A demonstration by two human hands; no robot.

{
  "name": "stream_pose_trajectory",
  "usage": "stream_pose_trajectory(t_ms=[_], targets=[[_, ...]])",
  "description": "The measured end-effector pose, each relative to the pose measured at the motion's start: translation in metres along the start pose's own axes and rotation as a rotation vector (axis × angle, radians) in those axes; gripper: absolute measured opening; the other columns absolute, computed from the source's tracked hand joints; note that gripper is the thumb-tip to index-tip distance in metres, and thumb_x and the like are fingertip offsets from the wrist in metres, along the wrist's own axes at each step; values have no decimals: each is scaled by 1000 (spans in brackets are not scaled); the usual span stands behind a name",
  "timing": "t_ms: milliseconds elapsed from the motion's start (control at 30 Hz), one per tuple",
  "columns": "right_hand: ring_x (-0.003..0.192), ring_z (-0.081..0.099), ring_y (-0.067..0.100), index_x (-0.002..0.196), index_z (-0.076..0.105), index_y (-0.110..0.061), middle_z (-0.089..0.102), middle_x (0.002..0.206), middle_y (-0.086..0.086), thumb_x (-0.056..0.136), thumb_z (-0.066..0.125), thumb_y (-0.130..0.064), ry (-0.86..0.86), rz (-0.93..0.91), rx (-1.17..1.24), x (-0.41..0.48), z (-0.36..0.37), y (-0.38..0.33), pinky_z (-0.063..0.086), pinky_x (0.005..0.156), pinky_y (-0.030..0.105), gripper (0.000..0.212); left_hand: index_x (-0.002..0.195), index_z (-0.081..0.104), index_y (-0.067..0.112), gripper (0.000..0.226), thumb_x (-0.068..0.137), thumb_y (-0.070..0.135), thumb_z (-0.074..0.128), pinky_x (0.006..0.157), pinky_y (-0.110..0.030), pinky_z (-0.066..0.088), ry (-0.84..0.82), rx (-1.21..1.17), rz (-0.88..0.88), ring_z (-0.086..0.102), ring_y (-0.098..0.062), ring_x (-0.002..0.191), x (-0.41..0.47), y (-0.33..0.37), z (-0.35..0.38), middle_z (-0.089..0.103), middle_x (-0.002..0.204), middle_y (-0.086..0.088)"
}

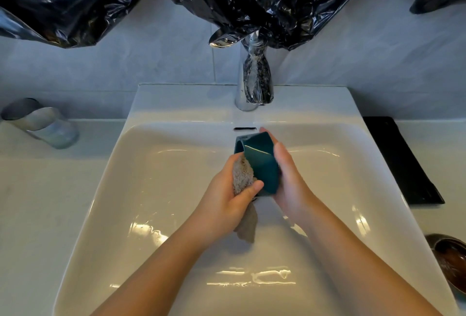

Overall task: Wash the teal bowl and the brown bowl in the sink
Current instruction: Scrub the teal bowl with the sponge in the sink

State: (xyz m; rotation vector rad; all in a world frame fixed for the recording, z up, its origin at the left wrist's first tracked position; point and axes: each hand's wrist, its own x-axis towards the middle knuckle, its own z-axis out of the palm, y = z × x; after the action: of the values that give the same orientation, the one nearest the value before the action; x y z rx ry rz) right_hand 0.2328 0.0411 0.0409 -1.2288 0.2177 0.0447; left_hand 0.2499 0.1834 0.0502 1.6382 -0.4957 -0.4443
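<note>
glass (41, 124): way off on your left, on the counter (50, 189), well apart from the sink.
sink (141, 164): white basin, wet, with shiny patches along the bottom. Both of your forearms reach in over its near edge.
left hand (227, 194): fingers and thumb curled tight round a bunched cloth, pushing it against the bowl's left side.
cloth (243, 174): grey-beige and fuzzy, wadded in that hand, with a loose tail hanging below your palm.
tap (254, 81): chrome, at the back middle of the sink, straight behind the bowl. Crinkly black plastic (252, 0) hangs along the wall above and reflects in it.
teal bowl (259, 161): up off the basin floor, tipped on its side, sandwiched between your two hands over the middle of the sink.
right hand (290, 177): gripping the bowl from the right, thumb laid along the near side, fingertips poking out past the far rim.
black tray (401, 161): flat on the counter just right of the sink.
brown bowl (451, 260): parked on the counter at the far right edge, nearer you than the tray, partly cut off by the frame.
</note>
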Motion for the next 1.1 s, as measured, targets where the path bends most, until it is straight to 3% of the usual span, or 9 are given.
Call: stream_pose_trajectory(t_ms=[167,333,433,533,600,700,900,1000,1100], targets=[[102,70,23,102,72,-47,75,107,0,87,48,-58,-24,166,149,-3,-2,-9,54,78,43,30,123,39,43,43,87,26,57,98,-31,49,-99,133,41,55,-4,116,0,-1,-2,57,122,15],[93,67,4,135,43,-34,61,118,-1,80,53,-40,21,-100,-134,-1,-1,2,54,73,21,56,124,49,16,39,86,22,55,85,-26,52,-36,-239,-63,63,-14,105,1,-2,3,64,112,-3],[102,66,4,144,34,-35,56,128,-1,79,56,-46,-4,-112,-171,1,-2,7,55,77,22,70,121,51,13,35,88,20,56,82,-28,54,24,-205,-69,65,-17,102,3,-3,1,65,110,-8],[111,66,18,143,45,-33,64,130,4,88,54,-56,8,67,-11,2,-7,3,57,81,31,60,124,47,22,35,92,14,58,87,-26,54,-12,-2,-21,61,-10,108,4,-4,-1,61,117,1],[102,70,21,124,63,-25,75,110,3,90,47,-59,29,161,56,0,-8,0,56,80,36,51,129,43,23,41,92,15,58,95,-30,51,-65,69,-43,57,-10,115,3,-5,1,58,124,2],[94,69,13,116,60,-34,74,96,-8,88,47,-47,70,57,-90,0,-10,3,56,77,30,34,132,43,15,39,95,13,53,97,-31,50,-79,-60,-96,59,-12,112,2,0,6,60,122,-2],[101,66,1,137,36,-44,57,124,-8,74,53,-54,-9,-82,-197,1,-9,7,56,79,24,65,114,54,20,27,92,4,55,79,-22,54,43,-120,-73,65,-11,98,8,0,4,66,107,-3],[117,64,17,145,41,-34,62,135,2,73,57,-63,-1,76,-55,6,-7,6,55,93,40,79,111,48,36,37,91,7,59,76,-13,51,37,102,29,61,-4,100,7,0,1,63,107,10],[117,65,25,139,52,-24,67,128,9,80,54,-56,71,129,68,5,-4,3,51,101,46,67,112,46,41,31,90,24,59,80,-28,56,15,124,24,63,-6,95,7,0,1,64,104,16]])
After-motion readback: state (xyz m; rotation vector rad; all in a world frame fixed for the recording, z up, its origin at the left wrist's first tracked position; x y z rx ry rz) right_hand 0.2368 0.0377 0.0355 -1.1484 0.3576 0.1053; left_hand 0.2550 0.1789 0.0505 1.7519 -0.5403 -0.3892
